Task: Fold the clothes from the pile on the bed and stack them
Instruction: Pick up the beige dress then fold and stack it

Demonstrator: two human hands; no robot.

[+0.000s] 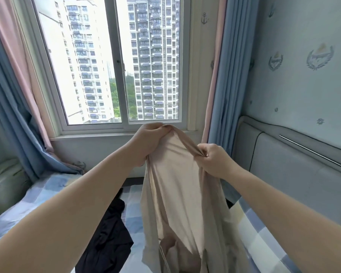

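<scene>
1. The left hand (pixel 148 143) is up in the air in front of the window (pixel 118 62). Its fingers are curled tight round a bunch of cloth.
2. The cloth is the top edge of a beige garment (pixel 175 186). I cannot tell what kind of garment it is.
3. The right hand (pixel 215 161) is just beside the left hand and a little lower. Its fingers and thumb pinch the same top edge.
4. The top edge runs from one hand to the other, and it slopes down to the right hand.
5. The rest of the beige garment hangs down under both hands, between the two bare arms. It goes out of the picture at the bottom.
6. A black garment (pixel 108 239) lies crumpled far below the left hand. It is on the bed (pixel 47 192), which has a blue and white checked sheet. Neither hand touches it.
7. A grey padded headboard (pixel 293 174) is out past the right hand, by the wall.
8. Blue and pink curtains (pixel 230 75) hang at each side of the window, behind the hands.
</scene>
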